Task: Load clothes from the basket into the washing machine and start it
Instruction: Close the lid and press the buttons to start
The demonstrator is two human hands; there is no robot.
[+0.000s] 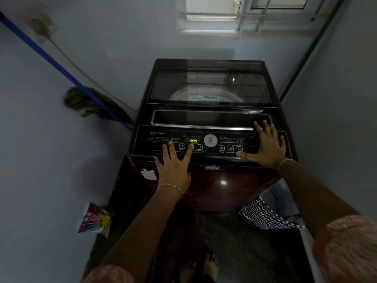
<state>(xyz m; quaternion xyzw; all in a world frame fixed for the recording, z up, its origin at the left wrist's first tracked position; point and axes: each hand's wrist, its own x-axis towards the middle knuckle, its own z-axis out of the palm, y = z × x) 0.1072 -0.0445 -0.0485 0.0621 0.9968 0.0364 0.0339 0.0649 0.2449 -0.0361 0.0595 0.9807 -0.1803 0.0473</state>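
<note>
The washing machine (pixel 212 180) stands before the person with lid (pixel 210 86) closed and display (pixel 193 141) showing "on", so loading seems done, though clothes inside cannot be seen, and only starting is left: left hand (pixel 174 168) and right hand (pixel 265 144) rest on the control panel (pixel 210 150), each grip spread, holding nothing.

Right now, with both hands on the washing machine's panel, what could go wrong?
The right hand lies flat on the control panel, thumb by an option button; it may press an unwanted setting.
A finger of the left hand sits beside the Power button; a slip could cut the power.
The lid is closed and its glass is dark, so the load cannot be checked.
</note>
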